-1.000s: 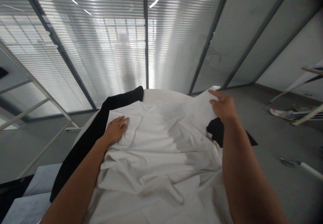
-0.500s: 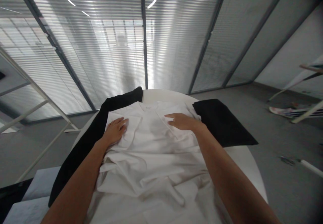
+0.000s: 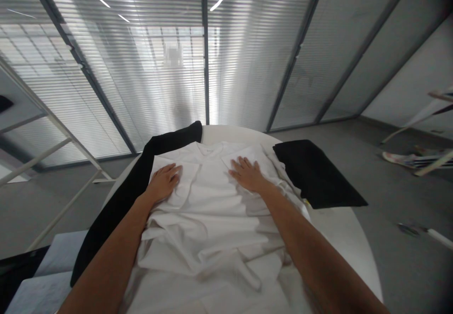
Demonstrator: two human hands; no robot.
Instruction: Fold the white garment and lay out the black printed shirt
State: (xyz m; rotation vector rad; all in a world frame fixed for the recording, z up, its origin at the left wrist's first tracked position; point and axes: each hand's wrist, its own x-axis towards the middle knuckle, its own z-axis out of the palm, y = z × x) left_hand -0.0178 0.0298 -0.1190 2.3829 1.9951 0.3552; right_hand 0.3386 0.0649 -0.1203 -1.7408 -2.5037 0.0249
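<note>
A white T-shirt [image 3: 212, 219] lies crumpled on a round white table [image 3: 347, 238], its collar at the far side. My left hand [image 3: 163, 181] rests flat on the shirt's left shoulder, fingers apart. My right hand [image 3: 247, 173] presses flat on the folded-in right sleeve, fingers spread. Neither hand holds anything.
A long black garment [image 3: 120, 200] hangs over the table's left edge. A folded black cloth [image 3: 318, 174] lies at the table's right. Glass walls with blinds stand behind. A white metal frame [image 3: 53, 148] is at the left, and table legs with striped fabric [image 3: 417, 160] at the far right.
My right hand lifted the shirt's right sleeve, folded it inward over the chest, let go and now lies flat on it. The black cloth at the right is uncovered. My left hand stayed put.
</note>
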